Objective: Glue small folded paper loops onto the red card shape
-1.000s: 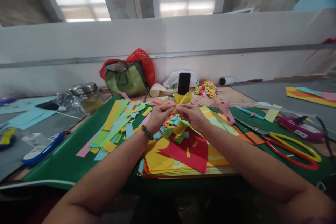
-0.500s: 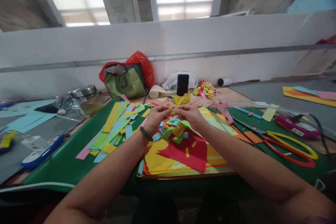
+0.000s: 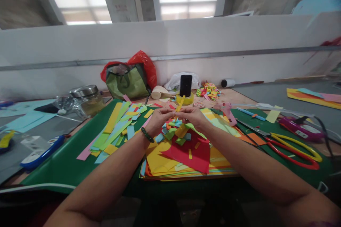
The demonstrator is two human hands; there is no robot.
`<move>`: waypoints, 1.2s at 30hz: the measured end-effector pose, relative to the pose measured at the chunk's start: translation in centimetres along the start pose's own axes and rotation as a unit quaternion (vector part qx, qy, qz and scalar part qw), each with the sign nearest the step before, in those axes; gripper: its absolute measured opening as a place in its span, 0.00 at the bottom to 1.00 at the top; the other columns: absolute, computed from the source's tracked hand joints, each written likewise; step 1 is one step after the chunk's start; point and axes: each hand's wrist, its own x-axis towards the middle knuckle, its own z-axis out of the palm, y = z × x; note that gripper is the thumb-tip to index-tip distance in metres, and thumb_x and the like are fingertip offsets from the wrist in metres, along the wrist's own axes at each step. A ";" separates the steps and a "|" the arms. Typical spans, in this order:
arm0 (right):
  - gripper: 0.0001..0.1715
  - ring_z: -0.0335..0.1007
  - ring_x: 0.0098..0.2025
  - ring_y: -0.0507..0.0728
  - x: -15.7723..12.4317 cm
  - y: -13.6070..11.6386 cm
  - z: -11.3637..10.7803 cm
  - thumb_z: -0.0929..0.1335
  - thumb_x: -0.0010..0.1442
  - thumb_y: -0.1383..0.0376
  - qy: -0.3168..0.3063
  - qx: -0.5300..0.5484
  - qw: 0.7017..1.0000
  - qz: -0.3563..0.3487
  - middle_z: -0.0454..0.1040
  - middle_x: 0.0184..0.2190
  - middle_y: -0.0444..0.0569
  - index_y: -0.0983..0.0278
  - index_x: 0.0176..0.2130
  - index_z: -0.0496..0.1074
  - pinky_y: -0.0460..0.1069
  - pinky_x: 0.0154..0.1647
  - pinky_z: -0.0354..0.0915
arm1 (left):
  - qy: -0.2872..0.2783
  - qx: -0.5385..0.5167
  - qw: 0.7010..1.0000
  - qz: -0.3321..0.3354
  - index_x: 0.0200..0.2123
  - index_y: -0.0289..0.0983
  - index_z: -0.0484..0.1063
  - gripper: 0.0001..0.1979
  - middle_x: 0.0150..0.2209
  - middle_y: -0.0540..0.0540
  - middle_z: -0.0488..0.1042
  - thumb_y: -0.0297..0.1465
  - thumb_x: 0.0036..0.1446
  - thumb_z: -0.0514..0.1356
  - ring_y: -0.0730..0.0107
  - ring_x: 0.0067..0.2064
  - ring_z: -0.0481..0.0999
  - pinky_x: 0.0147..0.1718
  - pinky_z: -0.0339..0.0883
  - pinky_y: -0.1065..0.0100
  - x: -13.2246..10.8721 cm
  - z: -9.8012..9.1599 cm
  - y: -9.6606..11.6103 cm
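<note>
Both hands meet over the middle of the table, fingertips pinched together around a narrow yellow paper strip (image 3: 180,103) that sticks up and slightly right. My left hand (image 3: 160,117) grips it from the left, a green beaded bracelet at the wrist. My right hand (image 3: 195,117) closes on it from the right; a light green strip (image 3: 196,130) shows beside the palm. Right under the hands lies a heap of small cut paper pieces (image 3: 176,132) on a red sheet (image 3: 191,154), on top of a stack of coloured paper (image 3: 157,159).
Loose paper strips (image 3: 114,131) lie on the green mat (image 3: 58,163) at left. Large scissors (image 3: 290,145), a pink glue gun (image 3: 228,112) and a blue pen (image 3: 250,114) are at right. Behind stand a phone (image 3: 185,85), yellow tape (image 3: 186,99) and a glass jar (image 3: 89,104).
The yellow strip has turned from a rightward slant to nearly upright. The hands have drawn slightly closer together around it; the things on the table stay put.
</note>
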 end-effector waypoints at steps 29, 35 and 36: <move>0.25 0.57 0.20 0.45 0.3 -0.2 -0.6 0.78 0.35 0.49 -0.013 -0.003 1.000 0.010 0.65 0.17 0.39 0.66 0.21 0.73 0.43 0.20 0.56 | -0.043 0.101 0.991 0.075 0.22 0.34 0.72 0.15 0.19 0.52 0.67 0.40 0.43 0.67 0.78 0.22 0.61 0.23 0.54 0.73 0.2 0.1 -0.4; 0.24 0.57 0.19 0.45 0.2 -0.3 -0.6 0.78 0.33 0.50 0.003 0.019 1.000 0.000 0.67 0.18 0.40 0.66 0.21 0.72 0.44 0.23 0.58 | -0.067 0.018 0.997 0.021 0.24 0.34 0.75 0.16 0.22 0.49 0.72 0.40 0.40 0.71 0.74 0.25 0.70 0.28 0.65 0.70 0.1 0.2 -0.5; 0.23 0.57 0.19 0.45 0.2 -0.3 -0.6 0.77 0.34 0.50 0.007 0.016 1.000 -0.002 0.67 0.18 0.40 0.66 0.21 0.72 0.45 0.23 0.58 | -0.071 0.003 0.997 0.008 0.25 0.33 0.75 0.16 0.23 0.49 0.73 0.40 0.40 0.71 0.72 0.26 0.71 0.29 0.66 0.69 0.1 0.1 -0.5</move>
